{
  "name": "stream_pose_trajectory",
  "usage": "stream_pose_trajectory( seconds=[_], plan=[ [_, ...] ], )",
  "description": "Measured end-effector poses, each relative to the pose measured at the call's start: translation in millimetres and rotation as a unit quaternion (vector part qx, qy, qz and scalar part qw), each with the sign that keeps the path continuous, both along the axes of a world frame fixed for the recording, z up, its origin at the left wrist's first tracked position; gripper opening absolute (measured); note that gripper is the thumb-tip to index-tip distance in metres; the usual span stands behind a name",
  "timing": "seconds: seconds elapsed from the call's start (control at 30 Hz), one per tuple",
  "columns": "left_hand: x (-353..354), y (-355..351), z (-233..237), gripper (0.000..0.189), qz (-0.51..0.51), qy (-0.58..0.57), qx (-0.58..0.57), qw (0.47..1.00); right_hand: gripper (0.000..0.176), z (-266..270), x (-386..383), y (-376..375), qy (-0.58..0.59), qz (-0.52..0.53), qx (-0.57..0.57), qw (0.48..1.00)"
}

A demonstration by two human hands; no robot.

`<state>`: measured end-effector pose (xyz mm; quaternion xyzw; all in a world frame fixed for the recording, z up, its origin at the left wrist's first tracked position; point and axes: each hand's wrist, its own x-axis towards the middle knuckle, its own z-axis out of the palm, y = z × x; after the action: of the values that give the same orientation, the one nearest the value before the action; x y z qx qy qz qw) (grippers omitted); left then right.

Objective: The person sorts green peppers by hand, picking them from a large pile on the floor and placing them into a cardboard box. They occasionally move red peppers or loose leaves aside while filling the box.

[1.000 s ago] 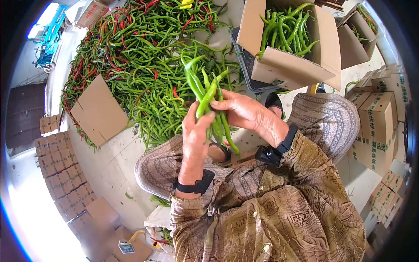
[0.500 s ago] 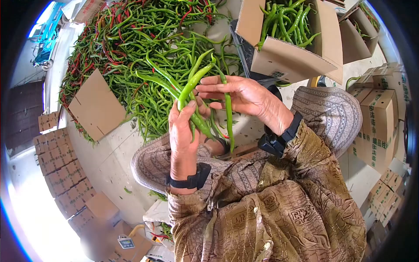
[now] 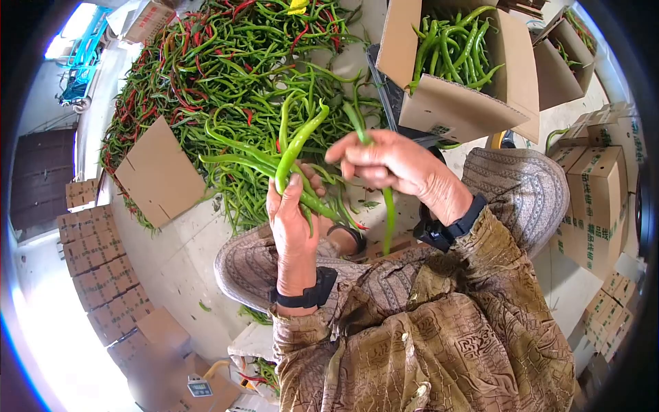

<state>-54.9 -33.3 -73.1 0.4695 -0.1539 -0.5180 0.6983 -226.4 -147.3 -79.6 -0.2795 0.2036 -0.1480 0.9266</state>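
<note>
The right hand (image 3: 384, 165) hides the middle of its long pepper (image 3: 389, 220).

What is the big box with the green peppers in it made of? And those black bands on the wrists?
The box looks like plain brown cardboard: matte, with folded flaps and a small printed mark. The left wrist band and the right wrist band look like matte black fabric or rubber, and I cannot tell which. The right one carries a hard black block, probably plastic.

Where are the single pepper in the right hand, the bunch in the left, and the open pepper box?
single pepper (image 3: 389, 221), head view, lower hanging part.
pepper bunch (image 3: 296, 147), head view, thickest pepper's middle.
open box (image 3: 453, 110), head view, front cardboard wall.
</note>
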Motion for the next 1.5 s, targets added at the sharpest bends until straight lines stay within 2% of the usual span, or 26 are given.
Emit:
stream_pose_trajectory(
  seconds=[0.07, 0.13, 0.17, 0.27, 0.3, 0.33, 0.37, 0.47, 0.53, 0.57, 0.67, 0.7, 0.73, 0.77, 0.8, 0.83, 0.87, 0.93, 0.97, 1.0, 1.07, 1.1, 1.27, 1.33, 1.47, 1.5],
  plan=[
    [-1, 3, 1, 0.026, -0.015, 0.013, 0.013, 1.000, 0.028, -28, 2, -8, -0.081, -0.124, 0.079, 0.986],
    [-3, 6, -2, 0.029, -0.042, 0.065, -0.005, 0.997, 0.029, -21, 6, -11, -0.005, -0.219, 0.152, 0.964],
    [-7, 7, -4, 0.031, -0.054, 0.082, 0.007, 0.995, 0.034, -37, 3, -12, -0.067, -0.198, 0.124, 0.970],
    [-10, 8, -7, 0.036, -0.097, 0.103, 0.020, 0.990, 0.036, -24, 11, -7, -0.048, -0.232, 0.143, 0.961],
    [-12, 7, -6, 0.036, -0.148, 0.109, 0.029, 0.983, 0.041, -28, 14, -10, -0.078, -0.208, 0.133, 0.966],
    [-15, 7, -3, 0.036, -0.199, 0.115, 0.039, 0.972, 0.041, -31, 13, -12, -0.076, -0.210, 0.135, 0.965],
    [-21, 9, 2, 0.039, -0.177, 0.133, 0.082, 0.972, 0.043, -34, 12, -12, -0.062, -0.232, 0.131, 0.962],
    [-18, 12, -13, 0.043, -0.237, 0.142, 0.066, 0.959, 0.051, -31, 14, -12, -0.022, -0.266, 0.115, 0.957],
    [-28, 7, -8, 0.041, -0.219, 0.120, 0.066, 0.966, 0.059, -29, 13, -12, -0.125, -0.257, 0.216, 0.934],
    [-31, 4, -6, 0.040, -0.182, 0.099, 0.052, 0.977, 0.069, -37, 15, -14, -0.154, -0.249, 0.208, 0.933],
    [-30, -2, -1, 0.037, -0.075, 0.068, 0.020, 0.995, 0.075, -34, 14, -3, -0.129, -0.248, 0.208, 0.937],
    [-29, -5, 6, 0.034, -0.066, 0.004, 0.056, 0.996, 0.077, -23, 14, 3, -0.057, -0.229, 0.208, 0.949],
    [-28, -8, 13, 0.031, -0.055, -0.060, 0.093, 0.992, 0.073, -23, 17, 8, -0.051, -0.176, 0.151, 0.971],
    [-27, -10, 8, 0.030, -0.059, -0.193, 0.094, 0.975, 0.071, -23, 21, 15, -0.025, -0.149, 0.061, 0.987],
    [-29, -11, 3, 0.029, -0.063, -0.322, 0.096, 0.940, 0.070, -17, 25, 22, 0.001, -0.121, -0.027, 0.992],
    [-34, -10, 14, 0.035, -0.118, -0.426, 0.153, 0.884, 0.054, -6, 29, 24, -0.022, -0.099, -0.041, 0.994],
    [-32, -5, 1, 0.045, -0.170, -0.501, 0.144, 0.836, 0.052, -4, 28, 24, 0.028, -0.105, -0.070, 0.992],
    [-43, 1, 9, 0.055, -0.181, -0.578, 0.090, 0.791, 0.047, -14, 28, 27, 0.082, -0.146, -0.043, 0.985],
    [-44, 2, 16, 0.062, -0.210, -0.499, 0.125, 0.832, 0.046, -18, 27, 24, 0.042, -0.144, 0.011, 0.989],
    [-43, 2, 15, 0.064, -0.173, -0.461, 0.079, 0.867, 0.045, -24, 26, 20, 0.004, -0.140, 0.067, 0.988],
    [-35, 14, 28, 0.059, -0.189, -0.274, 0.126, 0.935, 0.043, -36, 21, 11, -0.094, -0.124, 0.097, 0.983],
    [-30, 17, 28, 0.049, -0.170, -0.260, 0.086, 0.947, 0.043, -31, 19, 10, -0.101, -0.126, 0.107, 0.981],
    [-29, 28, 37, 0.037, -0.076, -0.218, 0.071, 0.970, 0.039, -24, 18, 10, -0.133, -0.138, 0.110, 0.975],
    [-28, 30, 30, 0.035, -0.087, -0.118, 0.054, 0.988, 0.038, -19, 16, 11, -0.163, -0.129, 0.103, 0.973],
    [-37, 25, 35, 0.031, -0.095, -0.152, 0.086, 0.980, 0.039, 5, 14, 17, -0.042, -0.142, 0.102, 0.984],
    [-39, 24, 40, 0.030, -0.092, -0.148, 0.083, 0.981, 0.035, 19, 9, 18, -0.049, -0.139, 0.102, 0.984]
  ],
)
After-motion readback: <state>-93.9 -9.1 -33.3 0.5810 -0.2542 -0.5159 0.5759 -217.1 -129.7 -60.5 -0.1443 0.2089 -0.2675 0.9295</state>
